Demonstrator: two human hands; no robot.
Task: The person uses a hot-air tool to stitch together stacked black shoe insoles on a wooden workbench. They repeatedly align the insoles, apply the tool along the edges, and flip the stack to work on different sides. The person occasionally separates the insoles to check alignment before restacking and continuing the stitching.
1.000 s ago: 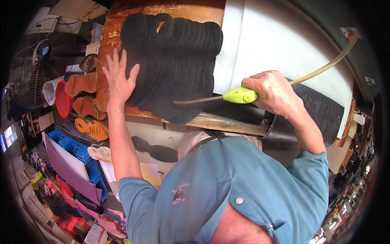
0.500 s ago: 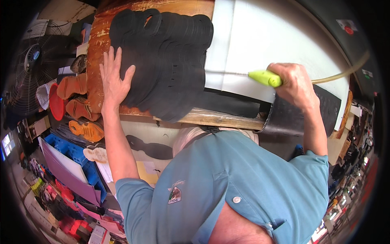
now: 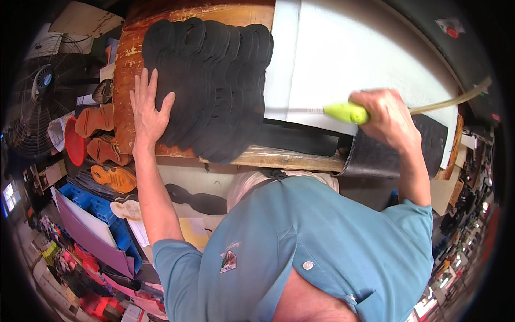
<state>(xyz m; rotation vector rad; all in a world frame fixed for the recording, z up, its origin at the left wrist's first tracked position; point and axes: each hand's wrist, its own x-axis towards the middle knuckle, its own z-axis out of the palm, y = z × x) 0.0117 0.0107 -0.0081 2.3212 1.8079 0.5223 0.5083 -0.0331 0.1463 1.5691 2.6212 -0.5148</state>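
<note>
My left hand (image 3: 147, 110) lies flat and wide open on the left edge of the fanned stack of black rubber sole-shaped pieces (image 3: 214, 86), with the palm partly on the worn brown wooden board (image 3: 126, 64) that carries them on the counter. The fingers are spread and press down; they hold nothing.

My right hand (image 3: 386, 118) is closed around the lime-green handle of a thin tool (image 3: 346, 111), and a pale hose (image 3: 450, 99) goes from the back of it toward the right edge. The thin metal tip points to the left, over the big white sheet (image 3: 354, 59) and just beside the right edge of the black stack.

What has changed: one second ago the green handle was lower, near the front edge of the counter, and its tip was over the lower part of the black pieces. Half a second ago it was already up at the white sheet. Now it is a little lower again, and the tip comes nearer to the stack. I think this means one pass over the soles is finished and the tool comes back for another. My left hand stayed on the same place in all three moments.

At the left of the counter, below its edge, some orange-brown soles (image 3: 102, 147) lie, well apart from my hands.
</note>
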